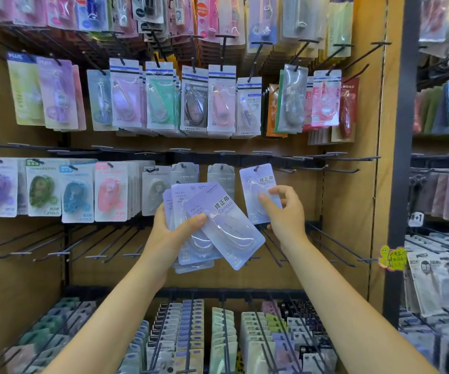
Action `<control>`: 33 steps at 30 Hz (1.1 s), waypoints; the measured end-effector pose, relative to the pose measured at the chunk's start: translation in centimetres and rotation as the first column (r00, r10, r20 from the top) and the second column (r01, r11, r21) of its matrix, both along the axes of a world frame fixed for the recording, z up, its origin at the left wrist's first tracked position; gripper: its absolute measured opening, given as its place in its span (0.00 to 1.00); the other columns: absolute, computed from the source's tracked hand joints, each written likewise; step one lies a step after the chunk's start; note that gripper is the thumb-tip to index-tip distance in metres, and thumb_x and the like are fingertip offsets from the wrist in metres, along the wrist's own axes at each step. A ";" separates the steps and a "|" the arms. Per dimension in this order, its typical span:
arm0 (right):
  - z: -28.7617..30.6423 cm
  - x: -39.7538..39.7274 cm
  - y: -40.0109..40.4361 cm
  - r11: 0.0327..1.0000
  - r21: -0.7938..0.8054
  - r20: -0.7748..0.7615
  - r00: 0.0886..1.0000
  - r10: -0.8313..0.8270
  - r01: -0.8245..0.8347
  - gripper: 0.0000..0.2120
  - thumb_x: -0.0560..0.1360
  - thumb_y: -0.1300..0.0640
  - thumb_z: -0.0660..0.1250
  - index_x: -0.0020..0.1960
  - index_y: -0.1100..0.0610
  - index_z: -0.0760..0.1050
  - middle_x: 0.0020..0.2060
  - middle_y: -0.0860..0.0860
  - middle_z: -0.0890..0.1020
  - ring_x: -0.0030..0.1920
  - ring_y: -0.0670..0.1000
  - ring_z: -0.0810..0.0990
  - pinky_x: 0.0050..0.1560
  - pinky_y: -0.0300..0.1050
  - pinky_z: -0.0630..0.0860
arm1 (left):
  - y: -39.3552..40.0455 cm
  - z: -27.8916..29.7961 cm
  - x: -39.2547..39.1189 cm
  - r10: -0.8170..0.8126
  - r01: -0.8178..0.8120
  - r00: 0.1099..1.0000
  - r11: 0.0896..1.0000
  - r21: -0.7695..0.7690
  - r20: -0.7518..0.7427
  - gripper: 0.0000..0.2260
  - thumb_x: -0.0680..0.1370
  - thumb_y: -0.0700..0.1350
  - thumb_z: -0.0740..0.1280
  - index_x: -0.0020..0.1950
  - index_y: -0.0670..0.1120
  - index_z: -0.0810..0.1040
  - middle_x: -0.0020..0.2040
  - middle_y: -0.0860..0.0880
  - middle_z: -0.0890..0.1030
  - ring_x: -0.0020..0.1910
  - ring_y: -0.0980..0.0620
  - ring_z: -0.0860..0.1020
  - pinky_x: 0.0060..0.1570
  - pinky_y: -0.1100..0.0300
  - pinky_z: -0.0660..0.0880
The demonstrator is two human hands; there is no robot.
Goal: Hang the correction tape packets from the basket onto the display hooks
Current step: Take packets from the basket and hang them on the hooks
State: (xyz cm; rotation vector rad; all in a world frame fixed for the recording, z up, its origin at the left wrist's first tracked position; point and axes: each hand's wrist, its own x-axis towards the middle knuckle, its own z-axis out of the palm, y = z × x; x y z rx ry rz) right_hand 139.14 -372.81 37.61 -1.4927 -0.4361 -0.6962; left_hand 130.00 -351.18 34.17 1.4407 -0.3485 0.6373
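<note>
My left hand (172,233) grips a fanned stack of lilac correction tape packets (218,225) in front of the display, thumb pressed on the top one. My right hand (282,211) pinches the lower half of a single lilac packet (255,184) whose punched top sits on a black display hook (257,168) in the third row. The basket is out of view.
Rows of black hooks carry many other tape packets above and to the left. Several bare hooks (334,238) jut out below and right of my hands. More packets hang in the bottom row (191,333). A dark shelf post (401,157) stands at the right.
</note>
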 end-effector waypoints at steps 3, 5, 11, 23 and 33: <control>-0.4 0.1 -0.2 0.996 -0.067 -0.037 0.998 -0.058 0.055 0.09 0.80 0.49 0.69 0.58 0.49 0.75 0.57 0.46 0.78 0.55 0.48 0.77 0.48 0.38 0.77 | -0.2 -0.2 0.0 -0.012 0.012 1.000 1.000 0.010 0.021 0.38 0.67 0.57 0.78 0.75 0.56 0.68 0.65 0.53 0.82 0.61 0.51 0.83 0.59 0.50 0.81; -0.7 -0.2 -0.5 0.990 -0.095 -0.059 0.993 -0.105 0.100 0.10 0.80 0.47 0.68 0.59 0.49 0.77 0.60 0.49 0.78 0.58 0.50 0.77 0.54 0.44 0.78 | -0.2 -0.2 0.0 -0.017 0.017 1.000 1.000 0.011 0.022 0.39 0.67 0.58 0.79 0.76 0.55 0.68 0.65 0.53 0.81 0.62 0.52 0.82 0.60 0.51 0.80; -0.3 -5.0 -1.3 0.977 -0.119 -0.096 0.981 0.166 -0.177 0.16 0.83 0.47 0.61 0.51 0.56 0.83 0.46 0.50 0.85 0.50 0.50 0.83 0.47 0.42 0.77 | -1.3 0.1 0.0 -0.019 0.019 0.999 1.000 0.001 0.040 0.31 0.71 0.52 0.81 0.71 0.55 0.71 0.61 0.53 0.83 0.58 0.53 0.84 0.51 0.58 0.82; -0.9 -6.3 -2.2 0.936 -0.026 -0.107 0.932 0.347 -0.351 0.13 0.80 0.49 0.68 0.60 0.55 0.75 0.55 0.53 0.83 0.54 0.55 0.84 0.48 0.48 0.82 | -2.2 0.3 1.1 -0.023 0.024 0.999 0.999 -0.046 0.029 0.40 0.66 0.60 0.80 0.73 0.47 0.72 0.63 0.42 0.83 0.59 0.42 0.84 0.56 0.43 0.82; 1.2 -2.4 -1.2 0.994 0.002 -0.172 0.979 0.111 -0.112 0.13 0.82 0.50 0.66 0.63 0.56 0.72 0.57 0.53 0.79 0.55 0.52 0.81 0.51 0.47 0.82 | -2.2 0.2 1.0 -0.059 0.060 0.998 0.997 -0.050 0.014 0.41 0.65 0.60 0.80 0.72 0.47 0.71 0.62 0.41 0.82 0.57 0.42 0.84 0.56 0.44 0.82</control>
